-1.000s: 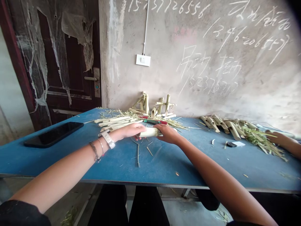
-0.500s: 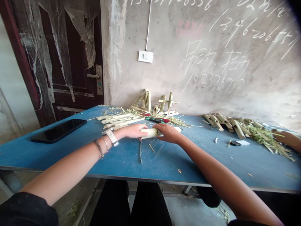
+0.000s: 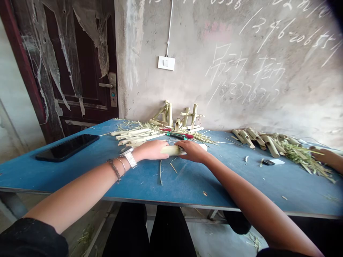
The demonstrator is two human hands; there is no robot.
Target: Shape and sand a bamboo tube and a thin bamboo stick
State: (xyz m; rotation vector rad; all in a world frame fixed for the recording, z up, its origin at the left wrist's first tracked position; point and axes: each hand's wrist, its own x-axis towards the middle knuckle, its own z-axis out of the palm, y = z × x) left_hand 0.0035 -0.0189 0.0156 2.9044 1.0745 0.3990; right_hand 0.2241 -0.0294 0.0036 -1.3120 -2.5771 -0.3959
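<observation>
A pale green bamboo tube (image 3: 173,150) lies crosswise at the middle of the blue table, low over its top. My left hand (image 3: 153,150) is wrapped round its left end, with a watch and bracelets on that wrist. From above, my right hand (image 3: 193,151) grips the tube further right, and the pale right end sticks out beyond the knuckles. Parts of both hands' fingers are hidden behind the tube. Just behind lie cut bamboo sticks (image 3: 138,136) and red and green-handled tools (image 3: 177,135). Thin loose fibres (image 3: 160,172) lie in front of the tube.
A black phone (image 3: 67,147) rests at the left. Assembled bamboo pieces (image 3: 193,116) stand against the wall. At the right are a pile of bamboo tubes (image 3: 270,146), shavings (image 3: 302,157), a small black-and-white object (image 3: 272,162) and another person's hand (image 3: 324,156).
My left hand has turned over the tube, its back now more upward and the watch rotated with the wrist. My right hand keeps nearly the same place.
</observation>
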